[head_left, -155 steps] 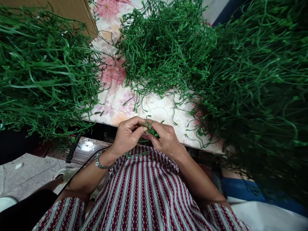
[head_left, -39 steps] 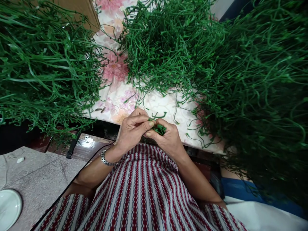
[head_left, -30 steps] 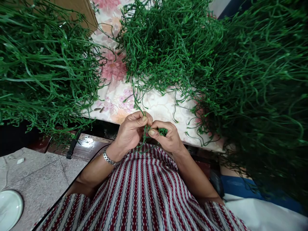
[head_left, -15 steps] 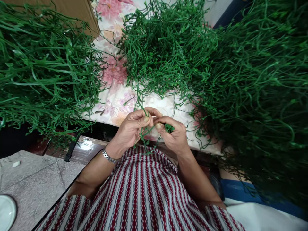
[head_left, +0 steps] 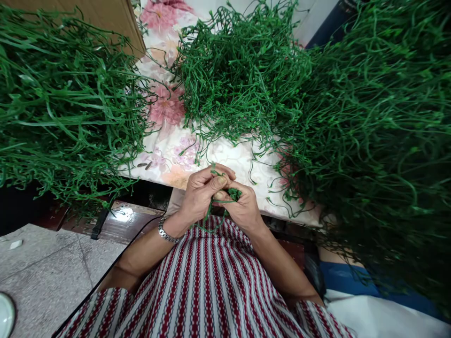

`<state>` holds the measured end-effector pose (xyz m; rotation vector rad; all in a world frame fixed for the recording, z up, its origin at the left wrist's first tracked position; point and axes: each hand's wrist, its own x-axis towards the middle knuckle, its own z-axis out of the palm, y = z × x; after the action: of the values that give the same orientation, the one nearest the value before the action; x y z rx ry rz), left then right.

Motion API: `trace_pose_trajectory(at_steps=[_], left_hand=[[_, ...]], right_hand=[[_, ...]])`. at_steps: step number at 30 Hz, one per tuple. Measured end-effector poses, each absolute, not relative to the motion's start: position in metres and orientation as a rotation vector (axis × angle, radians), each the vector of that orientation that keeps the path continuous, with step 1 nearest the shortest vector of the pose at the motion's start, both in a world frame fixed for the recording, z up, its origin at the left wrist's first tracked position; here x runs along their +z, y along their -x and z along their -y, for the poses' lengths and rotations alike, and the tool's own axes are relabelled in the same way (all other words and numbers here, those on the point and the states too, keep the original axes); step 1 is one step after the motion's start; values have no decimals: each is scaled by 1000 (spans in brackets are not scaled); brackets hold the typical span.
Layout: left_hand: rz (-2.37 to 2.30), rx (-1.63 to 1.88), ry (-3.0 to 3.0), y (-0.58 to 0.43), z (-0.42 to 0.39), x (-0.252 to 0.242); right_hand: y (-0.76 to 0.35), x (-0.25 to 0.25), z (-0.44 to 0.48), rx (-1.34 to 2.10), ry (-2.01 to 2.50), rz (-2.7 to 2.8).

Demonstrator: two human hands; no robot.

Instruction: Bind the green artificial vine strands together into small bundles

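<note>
Close together in front of my body, both hands are closed on green stems. My left hand (head_left: 201, 193), with a metal watch at the wrist, pinches a thin green stem (head_left: 207, 217) between thumb and forefinger; the stem hangs in a loop below the fingers. My right hand (head_left: 244, 206) is curled around a small cluster of green pieces (head_left: 234, 193), its thumb and forefinger touching the left fingers. Beyond the hands lies a middle heap of thin green stems (head_left: 243, 80) on a flowered cloth (head_left: 225, 155).
Larger heaps of green stems stand at the left (head_left: 70, 108) and right (head_left: 380, 122). A cardboard box (head_left: 105, 23) is at the back left. Two small brown bits lie near the cloth's front edge. A white round dish (head_left: 6, 313) shows at the lower left.
My hands have drawn closer together, the right one moving left. The stem that rose above my left fingers now mostly hangs below them.
</note>
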<state>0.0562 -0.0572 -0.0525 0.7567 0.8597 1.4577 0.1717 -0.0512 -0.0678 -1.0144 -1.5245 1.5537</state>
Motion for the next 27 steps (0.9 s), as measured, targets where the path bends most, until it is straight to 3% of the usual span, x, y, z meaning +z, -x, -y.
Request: trace_pose_trajectory(at_steps=[8,14,19,27], left_hand=[[-717,1349,-433,-57,53,-53],[-776,1512,-488,-35,44,-28],[-881,1418,-680,-24,51,-19],[-1083,1955,-885,31,38,12]], right_hand=[[-179,-60,53,1189,955,1809],[-195,-51,52,1106,666,2013],[-239,3,38,876,692,2269],[-311,99,8,-419,1187,1833]])
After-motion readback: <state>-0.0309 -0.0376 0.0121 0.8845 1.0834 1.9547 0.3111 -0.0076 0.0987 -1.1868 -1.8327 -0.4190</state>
